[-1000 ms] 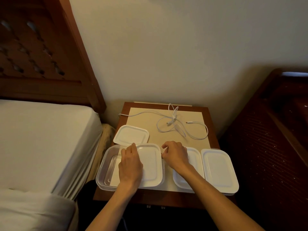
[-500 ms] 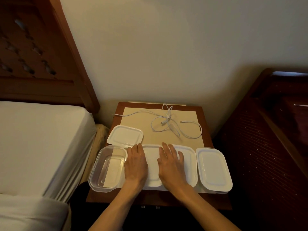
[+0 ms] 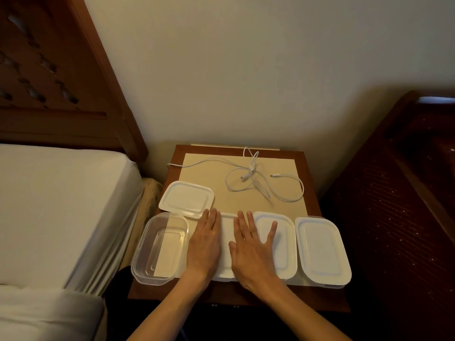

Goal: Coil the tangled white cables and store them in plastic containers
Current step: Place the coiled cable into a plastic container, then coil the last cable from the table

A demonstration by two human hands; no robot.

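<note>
Tangled white cables [image 3: 256, 179] lie loose at the back of the small wooden table [image 3: 312, 183], on a beige mat. Along the front edge stands a row of plastic containers. The leftmost clear container [image 3: 160, 249] has no lid on; its white lid [image 3: 186, 199] lies just behind it. My left hand [image 3: 205, 244] and my right hand [image 3: 252, 249] rest flat, fingers straight, on the white lid of the middle container [image 3: 226, 244]. My right hand's outer fingers reach onto the neighbouring lidded container [image 3: 283, 242]. Another lidded container [image 3: 321, 249] stands at the far right.
A bed with a white sheet [image 3: 56, 210] and wooden headboard [image 3: 56, 77] borders the table on the left. Dark wooden furniture [image 3: 403, 205] stands close on the right. A plain wall [image 3: 234, 70] rises behind the table.
A second ago my hands were curled at the far edge of a lid lying over the clear container. That lid now sits right of the clear container, both hands flat on it.
</note>
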